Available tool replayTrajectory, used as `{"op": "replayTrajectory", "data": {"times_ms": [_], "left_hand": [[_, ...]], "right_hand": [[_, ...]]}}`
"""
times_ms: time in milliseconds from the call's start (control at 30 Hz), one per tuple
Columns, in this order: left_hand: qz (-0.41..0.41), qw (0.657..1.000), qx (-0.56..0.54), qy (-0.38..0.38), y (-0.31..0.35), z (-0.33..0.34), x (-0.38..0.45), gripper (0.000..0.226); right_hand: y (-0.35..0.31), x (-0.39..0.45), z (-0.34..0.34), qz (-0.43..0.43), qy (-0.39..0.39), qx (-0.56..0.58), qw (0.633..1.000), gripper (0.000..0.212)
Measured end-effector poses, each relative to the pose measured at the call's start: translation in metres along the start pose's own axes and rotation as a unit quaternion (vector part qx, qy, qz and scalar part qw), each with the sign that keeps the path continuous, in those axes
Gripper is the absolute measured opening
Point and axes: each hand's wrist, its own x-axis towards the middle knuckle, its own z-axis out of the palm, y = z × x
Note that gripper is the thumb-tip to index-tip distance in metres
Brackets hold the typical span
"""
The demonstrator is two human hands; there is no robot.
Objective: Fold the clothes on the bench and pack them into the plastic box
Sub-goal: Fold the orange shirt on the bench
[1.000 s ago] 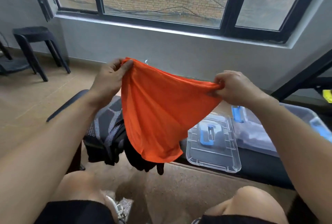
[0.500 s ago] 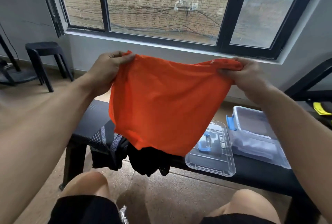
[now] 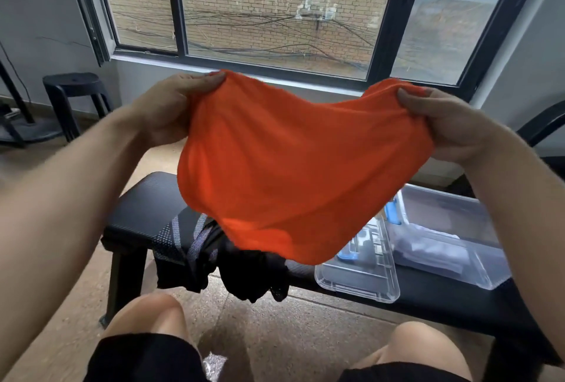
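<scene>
Both hands, left and right, pinching shirt corners; raised, spread wider than before; fold pending.

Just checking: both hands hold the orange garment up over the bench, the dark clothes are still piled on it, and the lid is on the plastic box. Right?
Not quite. The head view shows the lid off, lying flat on the bench beside the open plastic box. The rest holds: left hand and right hand hold the orange garment up, with the dark clothes piled below.
</scene>
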Motion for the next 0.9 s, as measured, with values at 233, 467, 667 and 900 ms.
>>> {"op": "replayTrajectory", "data": {"times_ms": [233,467,667,900], "left_hand": [[-0.017,0.984,0.164,0.070,-0.004,-0.004,0.036,0.021],[0.009,0.955,0.251,0.158,-0.015,-0.004,0.085,0.037],[0.151,0.953,0.177,0.196,0.027,0.006,0.102,0.030],[0.079,0.959,0.258,0.091,-0.049,-0.003,0.029,0.018]], "right_hand": [[-0.023,0.022,-0.015,0.076,0.045,-0.095,0.992,0.044],[-0.007,0.065,-0.030,0.005,0.251,-0.182,0.951,0.018],[-0.024,0.060,-0.035,-0.191,0.276,-0.151,0.930,0.021],[0.044,0.019,-0.055,-0.103,0.149,-0.290,0.940,0.027]]}}
